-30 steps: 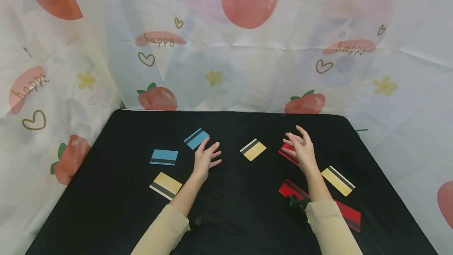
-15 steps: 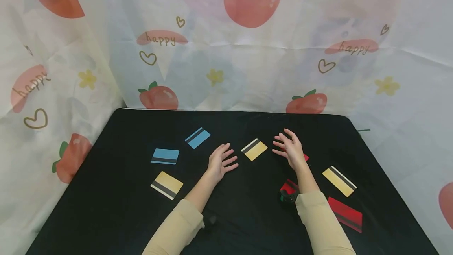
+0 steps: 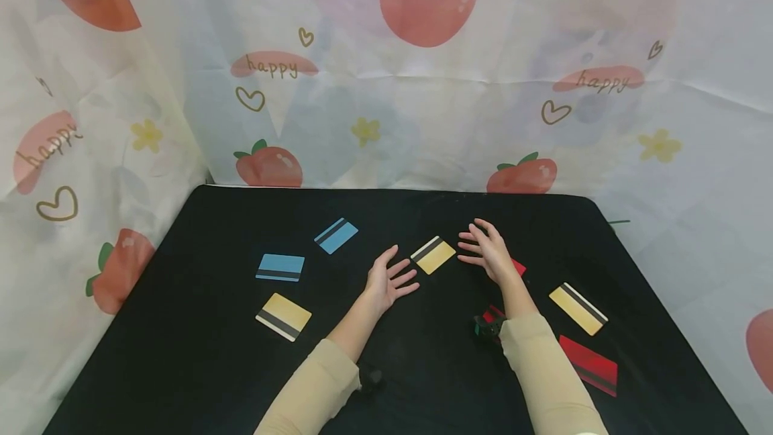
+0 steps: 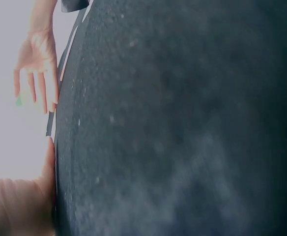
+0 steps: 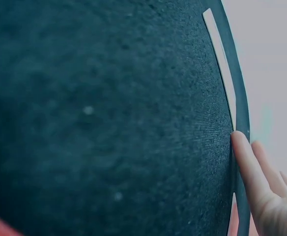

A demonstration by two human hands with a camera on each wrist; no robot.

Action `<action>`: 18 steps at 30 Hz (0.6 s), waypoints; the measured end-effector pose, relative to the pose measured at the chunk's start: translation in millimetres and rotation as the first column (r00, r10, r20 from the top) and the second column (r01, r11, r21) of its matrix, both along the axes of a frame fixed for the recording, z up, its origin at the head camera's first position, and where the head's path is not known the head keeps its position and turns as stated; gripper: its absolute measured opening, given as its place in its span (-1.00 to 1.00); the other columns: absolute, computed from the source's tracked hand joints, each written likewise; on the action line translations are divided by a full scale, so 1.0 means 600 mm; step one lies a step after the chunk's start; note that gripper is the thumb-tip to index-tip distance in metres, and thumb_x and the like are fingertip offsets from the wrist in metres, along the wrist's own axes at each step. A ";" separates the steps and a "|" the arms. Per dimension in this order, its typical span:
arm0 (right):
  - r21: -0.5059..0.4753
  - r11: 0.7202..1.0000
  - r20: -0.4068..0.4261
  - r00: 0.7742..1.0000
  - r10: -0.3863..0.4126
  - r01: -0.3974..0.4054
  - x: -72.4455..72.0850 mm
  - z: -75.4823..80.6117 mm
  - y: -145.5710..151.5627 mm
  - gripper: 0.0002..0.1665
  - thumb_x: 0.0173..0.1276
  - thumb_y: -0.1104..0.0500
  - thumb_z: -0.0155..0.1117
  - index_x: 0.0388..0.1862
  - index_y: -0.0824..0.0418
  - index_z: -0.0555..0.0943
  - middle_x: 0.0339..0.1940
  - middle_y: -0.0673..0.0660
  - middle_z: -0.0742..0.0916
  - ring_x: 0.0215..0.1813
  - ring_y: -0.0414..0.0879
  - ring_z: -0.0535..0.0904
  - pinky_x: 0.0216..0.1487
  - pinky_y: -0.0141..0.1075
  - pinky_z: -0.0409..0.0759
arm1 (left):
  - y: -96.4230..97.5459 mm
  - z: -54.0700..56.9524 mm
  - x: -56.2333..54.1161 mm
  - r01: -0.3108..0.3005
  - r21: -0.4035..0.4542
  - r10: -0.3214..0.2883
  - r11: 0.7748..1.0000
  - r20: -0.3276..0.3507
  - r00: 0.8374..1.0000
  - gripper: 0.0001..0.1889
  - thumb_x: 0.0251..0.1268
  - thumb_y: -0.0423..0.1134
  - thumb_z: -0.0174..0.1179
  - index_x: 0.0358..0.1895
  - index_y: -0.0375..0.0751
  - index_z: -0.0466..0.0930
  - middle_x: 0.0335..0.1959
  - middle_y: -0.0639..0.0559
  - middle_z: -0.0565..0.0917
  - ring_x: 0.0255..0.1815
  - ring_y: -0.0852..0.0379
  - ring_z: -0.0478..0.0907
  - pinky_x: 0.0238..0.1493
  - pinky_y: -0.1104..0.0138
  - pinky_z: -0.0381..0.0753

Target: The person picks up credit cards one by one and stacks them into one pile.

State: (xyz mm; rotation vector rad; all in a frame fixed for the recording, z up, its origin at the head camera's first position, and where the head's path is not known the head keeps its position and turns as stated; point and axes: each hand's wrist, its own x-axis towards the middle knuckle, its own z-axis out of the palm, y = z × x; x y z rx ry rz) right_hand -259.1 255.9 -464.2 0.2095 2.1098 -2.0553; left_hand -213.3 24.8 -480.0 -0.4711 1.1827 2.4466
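Two blue cards [image 3: 280, 268], three yellow cards [image 3: 283, 317], three red cards [image 3: 590, 364], two hands [image 3: 388, 282], one table [image 3: 423, 334]

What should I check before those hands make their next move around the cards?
1. Left hand free: ok, open and holding nothing.
2. Right hand free: ok, open and holding nothing.
3. Middle yellow card uncovered: ok, lying flat between the hands.
4. Hands clear of that card: cannot tell; both look very near its edges.
5. Blue cards fully visible: ok.
6. Red cards fully visible: not ok, the right arm partly hides some.
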 end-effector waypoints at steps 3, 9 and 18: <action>0.003 1.000 0.021 1.000 0.018 -0.018 -0.005 0.000 -0.002 -0.15 0.39 -0.19 -0.10 0.47 0.12 -0.17 0.27 0.38 0.37 0.21 0.19 0.40 -0.08 -0.13 0.62 | 0.006 0.001 0.001 0.001 0.008 -0.001 1.000 0.007 1.000 -0.24 0.23 0.07 0.06 0.41 -0.12 -0.05 0.23 -0.28 0.38 0.15 -0.23 0.42 0.04 -0.09 0.48; 0.021 0.998 0.075 0.996 0.056 -0.057 -0.009 -0.002 -0.008 -0.13 0.38 -0.23 -0.12 0.46 0.15 -0.14 0.24 0.39 0.39 0.12 0.04 0.51 -0.05 -0.14 0.61 | 0.014 0.001 0.001 0.003 0.008 -0.003 1.000 0.008 1.000 -0.25 0.23 0.10 0.04 0.38 -0.17 0.01 0.23 -0.27 0.39 0.15 -0.21 0.42 0.05 -0.11 0.46; -0.012 0.997 0.112 0.991 0.079 -0.078 -0.007 -0.006 -0.009 -0.14 0.37 -0.25 -0.13 0.44 0.20 -0.04 0.25 0.40 0.39 0.17 0.05 0.47 -0.05 -0.15 0.61 | 0.012 0.000 0.001 0.018 -0.002 -0.018 1.000 0.010 1.000 -0.26 0.23 0.10 0.02 0.38 -0.19 0.03 0.21 -0.25 0.42 0.16 -0.20 0.42 0.06 -0.10 0.46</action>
